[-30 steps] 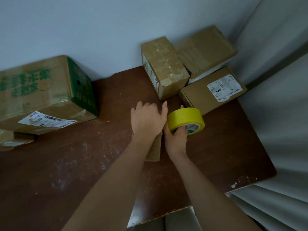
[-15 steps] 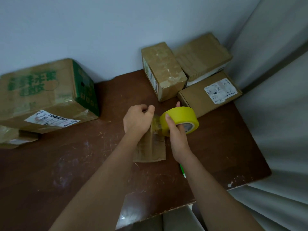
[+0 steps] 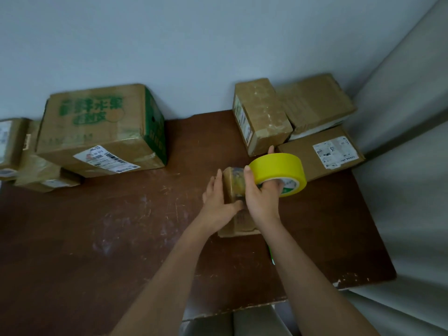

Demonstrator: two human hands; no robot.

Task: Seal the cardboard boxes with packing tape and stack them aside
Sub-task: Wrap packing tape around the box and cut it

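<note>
small cardboard box (image 3: 236, 221) at centre of the dark wooden table (image 3: 101, 238), between both hands. left hand (image 3: 218, 202) lies against the box's left side, fingers straight, thumb across its top. right hand (image 3: 260, 200) grips the yellow tape roll (image 3: 278, 172), fingers curled through its core, roll held at the box's far right edge. large green-printed box (image 3: 101, 129) stands at left; three sealed boxes (image 3: 261, 117) are grouped at the far right corner, against the wall.
</note>
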